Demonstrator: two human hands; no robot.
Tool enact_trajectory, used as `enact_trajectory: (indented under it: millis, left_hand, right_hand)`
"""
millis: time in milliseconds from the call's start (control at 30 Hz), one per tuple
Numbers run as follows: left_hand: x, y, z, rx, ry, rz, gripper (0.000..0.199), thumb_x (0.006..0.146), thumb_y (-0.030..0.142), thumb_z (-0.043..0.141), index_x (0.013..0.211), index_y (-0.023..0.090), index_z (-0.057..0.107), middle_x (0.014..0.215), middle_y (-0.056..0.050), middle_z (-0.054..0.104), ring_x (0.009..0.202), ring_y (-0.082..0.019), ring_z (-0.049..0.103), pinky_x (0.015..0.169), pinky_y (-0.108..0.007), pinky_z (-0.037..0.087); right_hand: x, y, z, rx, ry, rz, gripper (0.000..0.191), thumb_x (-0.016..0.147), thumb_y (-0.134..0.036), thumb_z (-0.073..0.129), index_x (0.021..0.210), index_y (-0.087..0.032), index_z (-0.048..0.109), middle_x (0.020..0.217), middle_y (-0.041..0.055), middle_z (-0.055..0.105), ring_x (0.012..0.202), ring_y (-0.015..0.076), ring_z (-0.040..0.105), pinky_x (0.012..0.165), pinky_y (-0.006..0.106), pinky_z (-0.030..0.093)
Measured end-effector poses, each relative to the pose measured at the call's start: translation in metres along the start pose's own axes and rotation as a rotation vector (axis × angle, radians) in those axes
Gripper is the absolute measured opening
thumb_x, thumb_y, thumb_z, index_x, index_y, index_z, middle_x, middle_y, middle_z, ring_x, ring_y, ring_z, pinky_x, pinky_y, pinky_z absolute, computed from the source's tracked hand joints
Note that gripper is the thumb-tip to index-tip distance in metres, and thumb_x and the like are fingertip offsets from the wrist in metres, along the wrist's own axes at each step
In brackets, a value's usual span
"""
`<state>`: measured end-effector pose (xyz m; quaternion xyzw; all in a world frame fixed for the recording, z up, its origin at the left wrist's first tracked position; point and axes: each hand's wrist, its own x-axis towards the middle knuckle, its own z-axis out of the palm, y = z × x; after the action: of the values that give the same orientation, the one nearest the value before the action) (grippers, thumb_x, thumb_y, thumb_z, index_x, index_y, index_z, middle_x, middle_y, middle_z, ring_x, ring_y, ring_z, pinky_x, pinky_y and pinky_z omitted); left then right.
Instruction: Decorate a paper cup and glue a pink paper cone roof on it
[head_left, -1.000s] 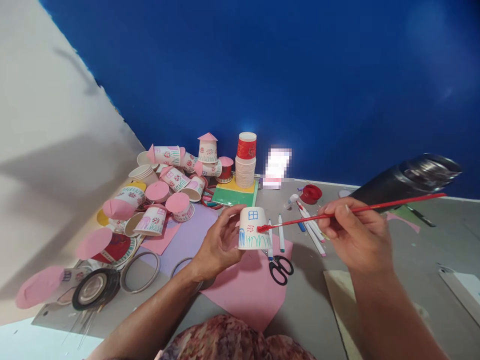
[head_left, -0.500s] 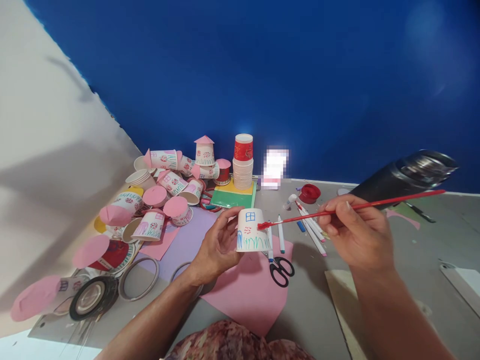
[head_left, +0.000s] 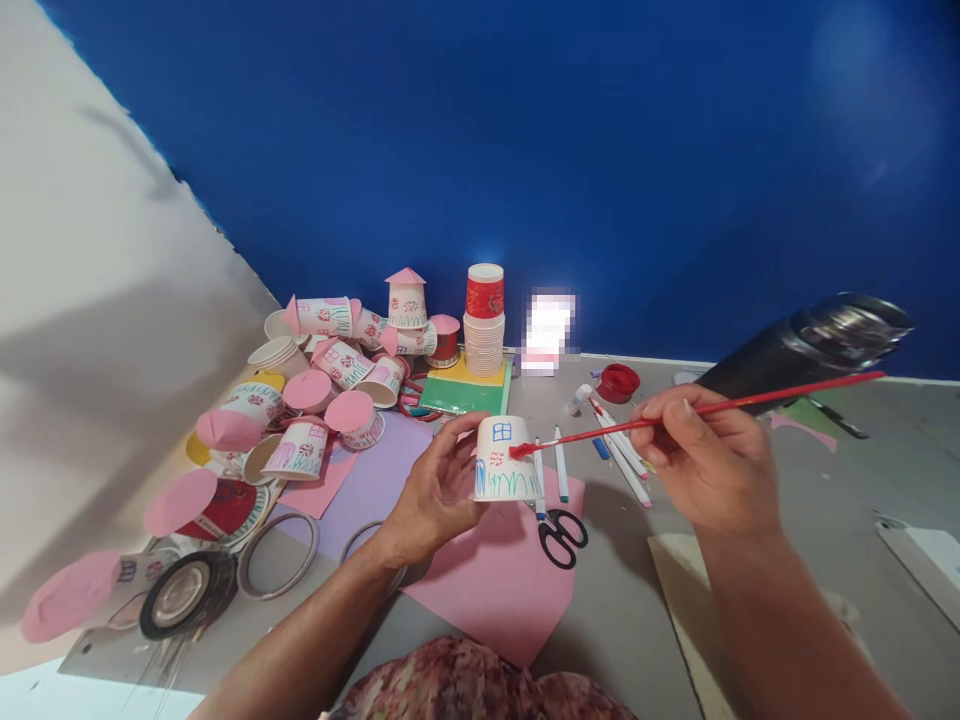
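Observation:
My left hand [head_left: 439, 490] grips a white paper cup [head_left: 504, 478] upside down, fingers wrapped around its left side. The cup carries a blue window drawing, red dots and green grass strokes, plus a blue shape at the left edge. In my right hand [head_left: 705, 455] is a thin red paintbrush [head_left: 592, 433], pinched along its handle. Its red-coated tip touches or nearly touches the cup wall right of the dots. Below the cup lie pink paper [head_left: 495, 590] and black-handled scissors [head_left: 561, 538].
Many decorated cups with pink paper roofs [head_left: 304, 450] crowd the left. A stack of paper cups [head_left: 485, 340] stands at the back. Several markers [head_left: 622, 460], a red paint pot [head_left: 619, 380] and a dark bottle [head_left: 802, 350] are to the right. Tape rolls [head_left: 187, 595] lie front left.
The brush tip has shifted slightly left on the cup, closer to the red dots. My right hand has moved a little left with it; my left hand keeps the cup almost still.

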<state>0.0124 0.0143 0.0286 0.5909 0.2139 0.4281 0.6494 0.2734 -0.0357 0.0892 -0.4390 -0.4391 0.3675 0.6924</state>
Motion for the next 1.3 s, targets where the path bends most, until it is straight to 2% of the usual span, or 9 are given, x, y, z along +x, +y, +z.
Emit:
enact_trajectory:
  millis: [233, 400, 600, 767, 967, 1300]
  left_hand:
    - [-0.0005, 0.0016, 0.0011, -0.004, 0.006, -0.018, 0.066, 0.079, 0.021, 0.082, 0.138, 0.027, 0.054, 0.138, -0.013, 0.061, 0.132, -0.029, 0.06, 0.11, -0.043, 0.049]
    - [-0.0003, -0.0009, 0.0018, -0.014, 0.003, -0.013, 0.065, 0.079, 0.019, 0.081, 0.138, 0.027, 0.053, 0.138, -0.013, 0.062, 0.133, -0.029, 0.06, 0.109, -0.043, 0.049]
    - [-0.0008, -0.0017, 0.0017, -0.017, -0.013, -0.015, 0.068, 0.077, 0.02, 0.083, 0.138, 0.027, 0.053, 0.141, -0.013, 0.061, 0.134, -0.03, 0.059, 0.11, -0.043, 0.049]
    - [-0.001, -0.0043, 0.0, -0.01, -0.012, 0.012, 0.068, 0.078, 0.02, 0.083, 0.138, 0.028, 0.054, 0.141, -0.012, 0.061, 0.133, -0.029, 0.06, 0.109, -0.042, 0.05]
    - [-0.001, -0.0023, 0.0002, -0.023, -0.022, 0.001, 0.067, 0.079, 0.016, 0.081, 0.14, 0.027, 0.054, 0.143, -0.013, 0.059, 0.135, -0.03, 0.058, 0.111, -0.042, 0.048]
    - [-0.0018, -0.0005, 0.0006, -0.063, -0.025, -0.015, 0.069, 0.077, 0.015, 0.082, 0.139, 0.028, 0.054, 0.142, -0.012, 0.06, 0.137, -0.031, 0.057, 0.11, -0.04, 0.048]
  right_hand:
    - [0.0004, -0.0003, 0.0005, -0.003, 0.024, -0.014, 0.026, 0.082, -0.046, 0.085, 0.075, -0.023, 0.077, 0.06, 0.0022, 0.069, 0.046, 0.0112, 0.052, 0.039, 0.025, 0.038]
    - [-0.0004, -0.0019, -0.0001, -0.017, -0.011, -0.006, 0.026, 0.08, -0.047, 0.086, 0.075, -0.023, 0.078, 0.061, 0.0026, 0.07, 0.047, 0.012, 0.055, 0.039, 0.024, 0.038]
    - [-0.0013, -0.0057, -0.0008, -0.019, 0.036, -0.04, 0.027, 0.08, -0.048, 0.087, 0.075, -0.022, 0.077, 0.058, 0.0015, 0.069, 0.044, 0.01, 0.052, 0.039, 0.023, 0.039]
    - [-0.002, -0.0057, -0.0018, -0.027, 0.005, -0.012, 0.026, 0.081, -0.046, 0.086, 0.075, -0.022, 0.078, 0.06, 0.0027, 0.07, 0.046, 0.0107, 0.055, 0.04, 0.023, 0.039]
    - [-0.0012, -0.0062, -0.0053, -0.03, 0.016, -0.067, 0.026, 0.082, -0.046, 0.086, 0.076, -0.022, 0.078, 0.059, 0.0019, 0.07, 0.044, 0.0096, 0.052, 0.04, 0.022, 0.038]
    - [-0.0006, -0.0096, -0.008, -0.03, -0.004, -0.08, 0.022, 0.082, -0.045, 0.086, 0.077, -0.024, 0.08, 0.06, 0.0027, 0.072, 0.049, 0.0111, 0.057, 0.04, 0.021, 0.039]
